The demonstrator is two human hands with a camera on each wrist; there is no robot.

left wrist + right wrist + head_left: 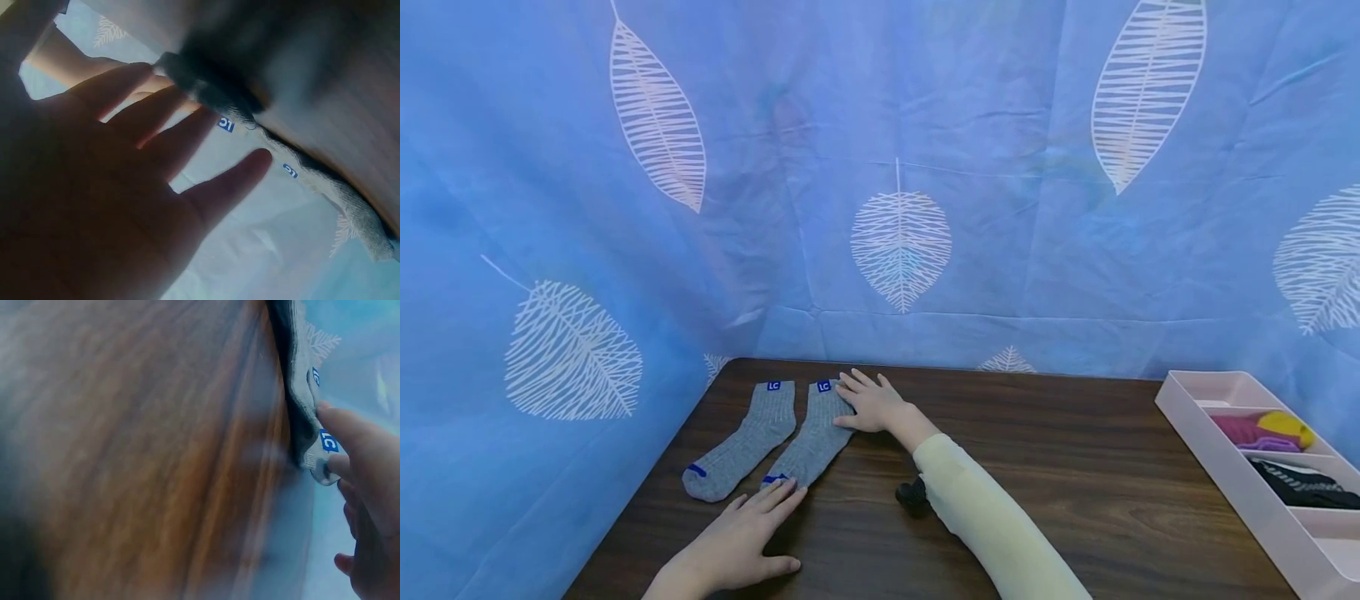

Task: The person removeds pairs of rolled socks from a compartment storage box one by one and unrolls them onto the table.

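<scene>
Two grey ribbed socks lie flat side by side at the left of the dark wooden table, each with a blue LC label at the cuff and a blue line at the toe. My right hand (874, 406) rests with spread fingers at the cuff edge of the right sock (811, 440). Fingertips of my left hand (733, 537) touch that same sock's toe, the fingers extended and the thumb held apart. Neither hand touches the left sock (745, 450). In the right wrist view, thumb and fingers are at the labelled cuff (328, 440).
At the right edge of the table (1037, 467) stands a pale pink divided box (1217, 475). Its compartments hold purple and yellow fabric (1262, 431) and black-and-white fabric (1303, 483). A small black object (912, 496) is beside the right sleeve. Behind hangs a blue leaf-patterned curtain (1000, 250).
</scene>
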